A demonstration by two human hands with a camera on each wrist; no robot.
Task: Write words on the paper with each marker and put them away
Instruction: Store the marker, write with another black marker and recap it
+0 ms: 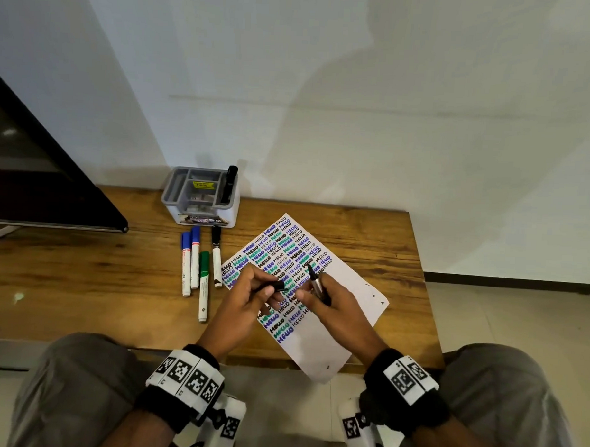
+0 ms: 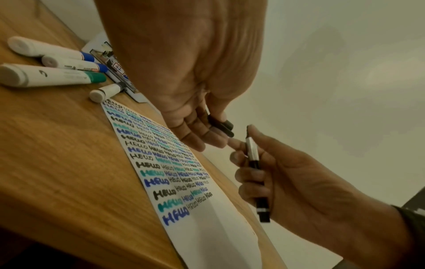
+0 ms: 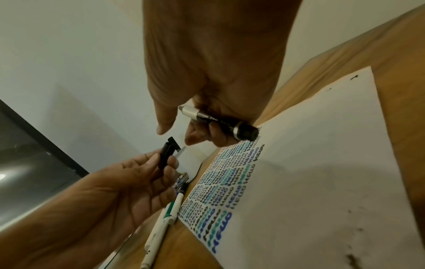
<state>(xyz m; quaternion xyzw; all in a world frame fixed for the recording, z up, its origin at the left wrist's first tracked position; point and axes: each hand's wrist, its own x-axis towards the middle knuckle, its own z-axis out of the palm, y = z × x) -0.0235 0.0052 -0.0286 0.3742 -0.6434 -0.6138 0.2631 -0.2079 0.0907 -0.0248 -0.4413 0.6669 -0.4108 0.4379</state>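
A white paper [image 1: 345, 328] covered with rows of "HELLO" lies on the wooden table [image 1: 84, 283]. Above it my right hand [image 1: 327, 299] grips an uncapped black and silver marker [image 1: 318, 286], tip pointing away. My left hand [image 1: 254, 295] pinches its black cap [image 1: 271, 286] just left of the tip. The left wrist view shows the cap [image 2: 222, 126] and the marker [image 2: 254, 160] a little apart. In the right wrist view the marker [image 3: 218, 122] lies in my right fingers, with the cap [image 3: 166, 154] below it.
Two blue markers [image 1: 189, 263], a green marker [image 1: 203, 285] and a black-capped marker [image 1: 216, 255] lie side by side left of the paper. A grey and white organiser [image 1: 201, 198] with a black marker [image 1: 228, 184] in it stands near the wall. A dark panel [image 1: 37, 181] leans at left.
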